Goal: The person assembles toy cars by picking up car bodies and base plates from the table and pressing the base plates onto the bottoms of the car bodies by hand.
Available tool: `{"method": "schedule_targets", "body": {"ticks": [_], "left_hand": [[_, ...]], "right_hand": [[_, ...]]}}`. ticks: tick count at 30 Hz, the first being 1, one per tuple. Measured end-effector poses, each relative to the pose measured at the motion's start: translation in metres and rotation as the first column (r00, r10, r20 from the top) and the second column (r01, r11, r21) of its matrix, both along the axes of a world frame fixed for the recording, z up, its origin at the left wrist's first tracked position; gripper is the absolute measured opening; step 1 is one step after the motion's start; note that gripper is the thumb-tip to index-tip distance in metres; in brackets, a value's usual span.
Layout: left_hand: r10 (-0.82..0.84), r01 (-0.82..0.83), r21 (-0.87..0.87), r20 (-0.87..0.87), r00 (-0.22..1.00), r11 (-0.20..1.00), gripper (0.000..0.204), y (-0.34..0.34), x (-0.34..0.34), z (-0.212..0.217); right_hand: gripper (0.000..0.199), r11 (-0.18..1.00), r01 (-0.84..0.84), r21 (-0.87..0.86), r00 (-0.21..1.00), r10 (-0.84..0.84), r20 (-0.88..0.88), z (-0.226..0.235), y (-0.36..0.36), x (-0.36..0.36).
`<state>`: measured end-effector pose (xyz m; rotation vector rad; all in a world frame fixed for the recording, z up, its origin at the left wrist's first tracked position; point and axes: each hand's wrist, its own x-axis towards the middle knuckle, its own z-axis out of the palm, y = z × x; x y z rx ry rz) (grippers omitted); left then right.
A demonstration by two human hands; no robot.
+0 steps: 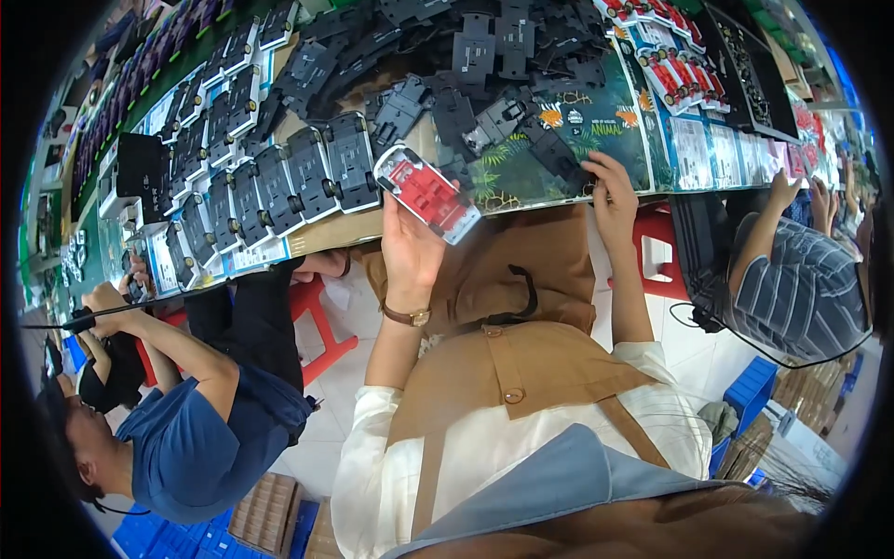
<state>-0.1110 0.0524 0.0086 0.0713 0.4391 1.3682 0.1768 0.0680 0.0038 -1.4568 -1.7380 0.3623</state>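
Note:
My left hand (413,252) is closed around a toy car body (430,194), white with a red interior, held tilted at the table's front edge. To the right, my right hand (612,196) hovers by the same edge, its fingers loosely bent and apart with nothing visible in them. Its fingertips are next to a black toy car chassis (555,151); whether they touch it I cannot tell. Another chassis with a greyish part (498,126) lies just beyond. Left of the held body stand rows of white car bodies fitted with black chassis (350,160).
A heap of black chassis (475,47) covers the far middle of the table. Red-and-white car parts (672,79) and a black tray (745,70) of small pieces sit at the right. Co-workers sit on both sides, one in a blue shirt (209,429), another in stripes (801,289).

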Motion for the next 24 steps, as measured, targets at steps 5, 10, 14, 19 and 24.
{"method": "schedule_targets", "body": {"ticks": [5, 10, 14, 19, 24], "left_hand": [[0.017, -0.017, 0.041, -0.002, 1.0, 0.999, 0.048, 0.009, -0.003, -0.003], [0.003, -0.006, 0.048, 0.062, 0.998, 0.999, 0.047, 0.001, -0.001, 0.003], [-0.015, 0.014, 0.026, 0.043, 0.999, 1.0, 0.049, -0.006, 0.003, 0.018], [-0.111, 0.104, 0.057, 0.144, 0.983, 0.993, 0.048, -0.01, 0.008, 0.014], [-0.139, 0.136, 0.033, 0.108, 0.984, 0.99, 0.047, -0.013, 0.013, 0.011]], "right_hand": [[0.035, 0.999, -0.012, 0.047, 0.975, 0.001, 0.222, 0.016, 0.01, -0.026], [0.028, 1.0, -0.005, 0.02, 0.941, -0.002, 0.338, 0.019, 0.017, -0.025], [0.015, 0.999, 0.04, -0.026, 0.98, -0.034, 0.198, 0.022, 0.022, -0.012], [0.014, 0.99, 0.067, -0.12, 0.988, -0.049, 0.148, 0.006, 0.032, 0.001], [0.022, 0.936, 0.137, -0.325, 0.989, -0.149, -0.011, 0.01, 0.037, -0.003]]}}
